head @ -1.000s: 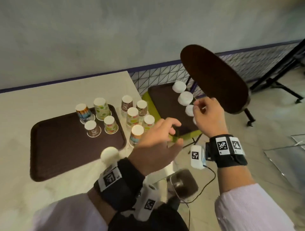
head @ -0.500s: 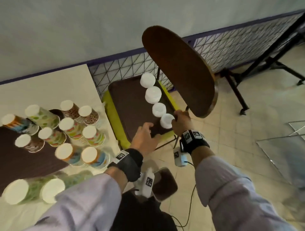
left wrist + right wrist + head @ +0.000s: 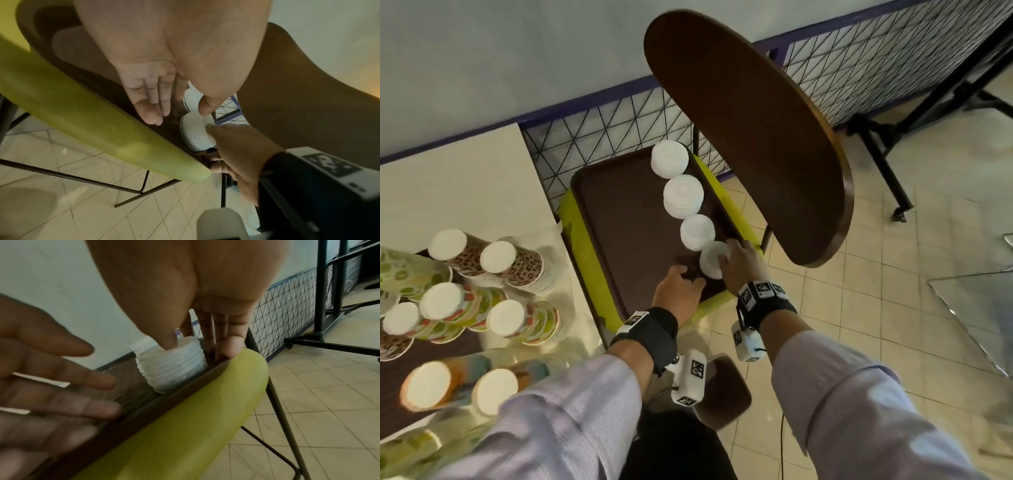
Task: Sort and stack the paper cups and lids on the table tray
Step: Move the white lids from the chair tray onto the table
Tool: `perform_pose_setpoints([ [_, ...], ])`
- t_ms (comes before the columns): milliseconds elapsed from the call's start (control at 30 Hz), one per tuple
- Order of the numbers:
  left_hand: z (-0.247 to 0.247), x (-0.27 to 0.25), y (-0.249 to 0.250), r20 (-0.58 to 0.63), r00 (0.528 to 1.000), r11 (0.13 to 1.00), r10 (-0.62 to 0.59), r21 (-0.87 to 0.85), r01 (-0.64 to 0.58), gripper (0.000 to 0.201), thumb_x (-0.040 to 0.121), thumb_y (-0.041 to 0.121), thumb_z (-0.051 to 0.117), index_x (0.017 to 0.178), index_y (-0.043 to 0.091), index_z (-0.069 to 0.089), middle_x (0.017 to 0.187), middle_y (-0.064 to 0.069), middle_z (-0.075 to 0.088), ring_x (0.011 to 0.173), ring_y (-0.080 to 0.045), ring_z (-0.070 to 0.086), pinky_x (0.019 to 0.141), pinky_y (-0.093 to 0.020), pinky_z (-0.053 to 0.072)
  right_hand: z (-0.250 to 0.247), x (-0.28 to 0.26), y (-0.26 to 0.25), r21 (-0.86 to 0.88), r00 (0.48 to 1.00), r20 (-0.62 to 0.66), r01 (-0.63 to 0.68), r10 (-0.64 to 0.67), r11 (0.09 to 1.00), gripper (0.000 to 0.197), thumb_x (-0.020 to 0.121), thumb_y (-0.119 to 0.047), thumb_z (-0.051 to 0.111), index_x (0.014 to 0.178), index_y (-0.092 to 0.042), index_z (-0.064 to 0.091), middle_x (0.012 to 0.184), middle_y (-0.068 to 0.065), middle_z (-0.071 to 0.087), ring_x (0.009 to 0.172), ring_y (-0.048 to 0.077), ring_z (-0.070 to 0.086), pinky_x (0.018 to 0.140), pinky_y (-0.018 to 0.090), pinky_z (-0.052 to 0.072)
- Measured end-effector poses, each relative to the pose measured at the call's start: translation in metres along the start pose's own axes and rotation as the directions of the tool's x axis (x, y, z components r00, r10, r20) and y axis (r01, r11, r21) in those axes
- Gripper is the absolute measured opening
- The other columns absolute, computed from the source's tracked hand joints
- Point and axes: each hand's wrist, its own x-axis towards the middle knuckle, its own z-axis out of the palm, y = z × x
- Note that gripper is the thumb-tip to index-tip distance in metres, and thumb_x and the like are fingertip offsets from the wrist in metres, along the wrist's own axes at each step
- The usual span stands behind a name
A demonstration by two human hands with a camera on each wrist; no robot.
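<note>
A: Where is the nearest lid stack (image 3: 711, 260) located relative to the right hand (image 3: 739, 265)?

B: It is seen at the near right corner of the brown chair tray (image 3: 626, 219), which is laid on the yellow-green chair seat (image 3: 580, 240). The stack is grasped from above: in the right wrist view the thumb (image 3: 164, 337) is pressed on its left side and the other fingers (image 3: 211, 331) are set down its right side, against the tray rim.

A: How is the left hand (image 3: 678, 294) shown?

B: It is shown with relaxed, spread fingers held over the tray's near edge, just left of the stack; nothing is gripped. Whether the fingertips touch the tray cannot be told.

A: What else is arranged on that tray?

B: Three further white lid stacks (image 3: 683, 200) are lined along its right edge, behind the grasped one.

A: And the cups?

B: Stacks of patterned paper cups (image 3: 517, 263), bases up, are gathered on the table (image 3: 465, 192) at left, some on a second brown table tray (image 3: 431, 349). A dark chair back (image 3: 756, 137) is seen at the right of the seat.
</note>
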Motion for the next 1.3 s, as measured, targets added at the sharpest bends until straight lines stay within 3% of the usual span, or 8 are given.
perform_pose_setpoints([
  [167, 0.020, 0.051, -0.027, 0.023, 0.999, 0.992, -0.032, -0.122, 0.034, 0.105, 0.054, 0.072, 0.059, 0.144, 0.020, 0.050, 0.127, -0.014, 0.068, 0.116, -0.035, 0.066, 0.102, -0.054, 0.055, 0.003, -0.004, -0.001, 0.068, 0.999, 0.049, -0.008, 0.005, 0.998, 0.050, 0.101, -0.029, 0.054, 0.147, -0.014, 0.044, 0.142, 0.012, 0.051, 0.129, 0.033, 0.050, 0.103, 0.044, 0.046],
  [333, 0.007, 0.017, 0.005, 0.005, 1.000, 0.995, 0.004, -0.097, -0.004, 0.063, 0.077, 0.059, 0.061, 0.115, 0.009, 0.070, 0.114, -0.024, 0.071, 0.105, -0.045, 0.065, 0.093, -0.054, 0.055, 0.004, -0.005, 0.000, 0.111, 0.993, 0.119, -0.041, 0.028, 0.993, 0.052, 0.097, -0.032, 0.060, 0.144, -0.013, 0.048, 0.138, 0.014, 0.048, 0.124, 0.032, 0.052, 0.103, 0.040, 0.044],
  [467, 0.003, 0.006, 0.011, -0.015, 1.000, 0.983, -0.025, -0.184, 0.022, 0.032, 0.085, 0.050, 0.059, 0.090, 0.022, 0.072, 0.099, -0.014, 0.075, 0.088, -0.031, 0.069, 0.089, -0.050, 0.057, 0.000, -0.006, -0.002, 0.209, 0.992, 0.127, -0.008, -0.019, 0.978, 0.046, 0.092, -0.032, 0.066, 0.134, -0.016, 0.057, 0.127, 0.010, 0.050, 0.103, 0.023, 0.053, 0.095, 0.033, 0.044],
  [667, -0.002, -0.002, 0.014, 0.004, 0.990, 0.834, -0.140, -0.539, 0.120, 0.038, 0.095, 0.061, 0.061, 0.106, 0.025, 0.064, 0.113, -0.007, 0.069, 0.106, -0.024, 0.068, 0.089, -0.043, 0.063, -0.015, -0.013, -0.013, 0.353, 0.982, 0.123, 0.089, -0.140, 0.931, 0.045, 0.088, -0.033, 0.073, 0.127, -0.017, 0.061, 0.114, -0.002, 0.065, 0.100, 0.015, 0.061, 0.084, 0.030, 0.052],
  [867, -0.015, -0.005, 0.011, -0.070, 0.989, 0.804, -0.130, -0.592, 0.064, 0.054, 0.094, 0.066, 0.059, 0.125, 0.022, 0.057, 0.119, -0.009, 0.067, 0.107, -0.026, 0.066, 0.071, -0.034, 0.054, -0.027, -0.023, -0.036, 0.405, 0.944, 0.178, 0.187, -0.278, 0.895, 0.030, 0.096, -0.036, 0.062, 0.117, -0.016, 0.069, 0.099, -0.009, 0.058, 0.098, 0.016, 0.064, 0.088, 0.038, 0.056],
  [933, -0.022, -0.005, 0.007, -0.107, 0.986, 0.806, -0.129, -0.591, 0.042, 0.055, 0.093, 0.067, 0.059, 0.124, 0.021, 0.058, 0.117, -0.010, 0.068, 0.102, -0.025, 0.066, 0.070, -0.034, 0.053, -0.028, -0.011, -0.040, 0.408, 0.969, 0.076, 0.186, -0.236, 0.894, 0.025, 0.099, -0.032, 0.057, 0.106, -0.014, 0.073, 0.096, -0.005, 0.061, 0.099, 0.021, 0.065, 0.085, 0.035, 0.052],
  [1033, -0.031, -0.005, 0.000, -0.166, 0.977, 0.794, -0.134, -0.608, 0.006, 0.053, 0.093, 0.065, 0.062, 0.119, 0.019, 0.059, 0.111, -0.011, 0.068, 0.090, -0.024, 0.065, 0.069, -0.033, 0.052, -0.027, 0.015, -0.047, 0.320, 0.985, -0.132, 0.150, -0.113, 0.936, 0.025, 0.095, -0.024, 0.059, 0.117, -0.013, 0.063, 0.116, 0.009, 0.056, 0.106, 0.027, 0.060, 0.086, 0.028, 0.043],
  [1300, -0.043, -0.010, -0.020, -0.254, 0.958, 0.810, -0.134, -0.585, -0.042, 0.055, 0.092, 0.065, 0.063, 0.120, 0.017, 0.060, 0.114, -0.009, 0.067, 0.095, -0.027, 0.065, 0.066, -0.034, 0.052, 0.011, 0.058, -0.072, 0.009, 0.997, -0.025, -0.078, 0.078, 0.997, 0.096, 0.082, -0.060, 0.063, 0.154, -0.013, 0.020, 0.158, 0.015, 0.023, 0.146, 0.043, 0.023, 0.111, 0.056, 0.038],
])
